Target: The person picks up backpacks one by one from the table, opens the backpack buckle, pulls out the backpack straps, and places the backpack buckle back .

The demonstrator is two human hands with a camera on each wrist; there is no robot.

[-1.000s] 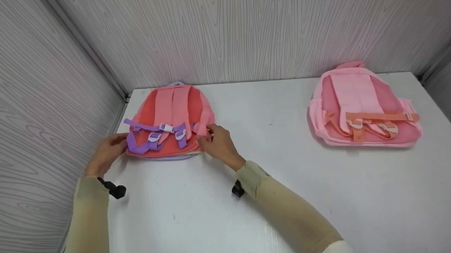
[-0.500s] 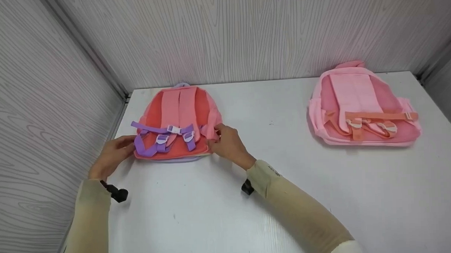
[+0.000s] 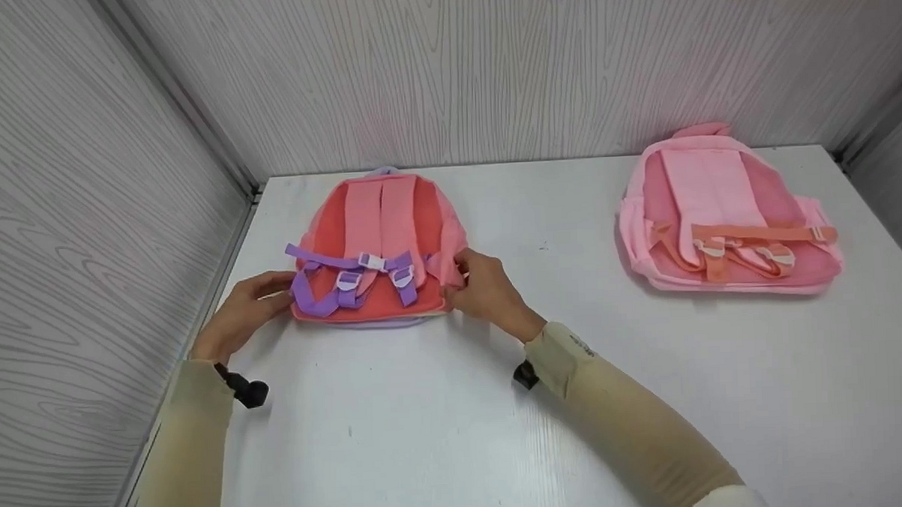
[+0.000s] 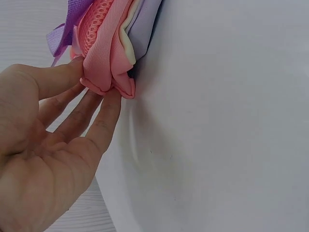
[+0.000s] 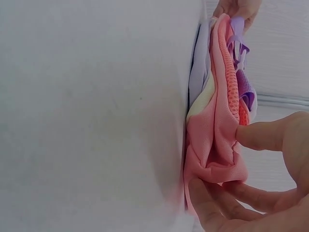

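Red bag (image 3: 364, 234): surface (image 3: 397, 428), 10 o'clock. Your left hand (image 3: 247, 309): fingers clamped on its 8 o'clock corner; right hand (image 3: 493, 289): likewise, 4 o'clock. Advised: pinch evenly, corners level, straps (image 3: 320, 258) clear of fingers.

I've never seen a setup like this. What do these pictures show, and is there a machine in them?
No machine here: the grips are a person's own bare hands, the left grip and the right grip. The wide picture is taken from the person's head, looking forward and down. The two close ones are taken from the wrists, one from each.

Each grip pinches one side of the coral backpack, near its bottom edge. Whether it is slightly lifted is hard to tell. The pink backpack lies on the white table, off to the right, with nobody touching it.
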